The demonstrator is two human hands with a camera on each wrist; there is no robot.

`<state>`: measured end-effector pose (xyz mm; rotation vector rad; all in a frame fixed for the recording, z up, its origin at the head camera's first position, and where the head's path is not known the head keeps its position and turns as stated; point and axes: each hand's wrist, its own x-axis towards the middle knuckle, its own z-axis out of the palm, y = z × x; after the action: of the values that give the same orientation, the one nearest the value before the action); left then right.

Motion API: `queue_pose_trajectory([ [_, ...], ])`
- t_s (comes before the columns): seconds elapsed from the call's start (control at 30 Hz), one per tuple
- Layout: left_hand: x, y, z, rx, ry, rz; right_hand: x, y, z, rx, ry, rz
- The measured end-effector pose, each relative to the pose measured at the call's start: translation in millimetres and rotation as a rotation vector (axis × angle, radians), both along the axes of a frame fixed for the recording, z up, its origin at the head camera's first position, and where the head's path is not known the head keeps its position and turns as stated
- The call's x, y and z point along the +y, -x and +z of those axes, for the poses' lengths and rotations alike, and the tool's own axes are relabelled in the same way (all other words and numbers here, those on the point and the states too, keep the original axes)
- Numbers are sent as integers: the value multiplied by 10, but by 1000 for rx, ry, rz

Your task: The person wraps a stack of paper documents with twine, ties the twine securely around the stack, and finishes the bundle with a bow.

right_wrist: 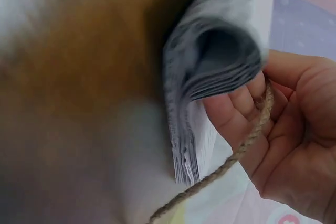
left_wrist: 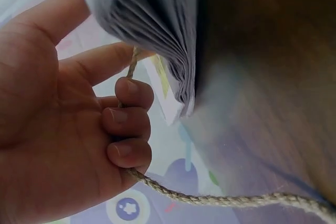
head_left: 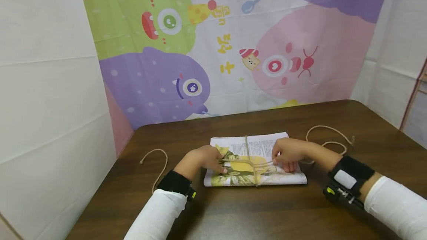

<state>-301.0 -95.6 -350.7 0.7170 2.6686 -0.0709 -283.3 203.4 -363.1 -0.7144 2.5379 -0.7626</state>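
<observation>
A folded stack of newspapers [head_left: 267, 145] lies flat on the table, its folded layers [left_wrist: 157, 24] seen end-on in the left wrist view. Jute twine [head_left: 247, 147] runs across the stack from back to front and crosses itself near the middle. At the stack's left side my left hand [head_left: 207, 157] grips one strand, three fingers curled round the twine [left_wrist: 210, 199]. Over the right part, my right hand [head_left: 289, 152] pinches the other strand between thumb and finger. From that palm the twine [right_wrist: 226, 166] trails past the rolled fold [right_wrist: 181, 77] of the newspapers.
One loose twine end [head_left: 165, 157] curls on the brown table [head_left: 253, 210] left of my left hand. The other end [head_left: 328, 127] loops behind my right forearm. A cartoon-printed cloth [head_left: 230, 95] hangs behind the table, with white sheets [head_left: 53, 84] at the sides.
</observation>
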Motion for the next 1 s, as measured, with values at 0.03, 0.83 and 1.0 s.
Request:
queue_pose_trajectory([
  [0.03,-7,18,6,-6,0,0,-6,-22,-8,14,12,8],
  [0.83,-141,195,-127,74,-446,-205,14,160,-127,462,-92,-147],
  [1.0,-159,211,-168,70,-425,-228,36,133,-105,450,-134,-179],
])
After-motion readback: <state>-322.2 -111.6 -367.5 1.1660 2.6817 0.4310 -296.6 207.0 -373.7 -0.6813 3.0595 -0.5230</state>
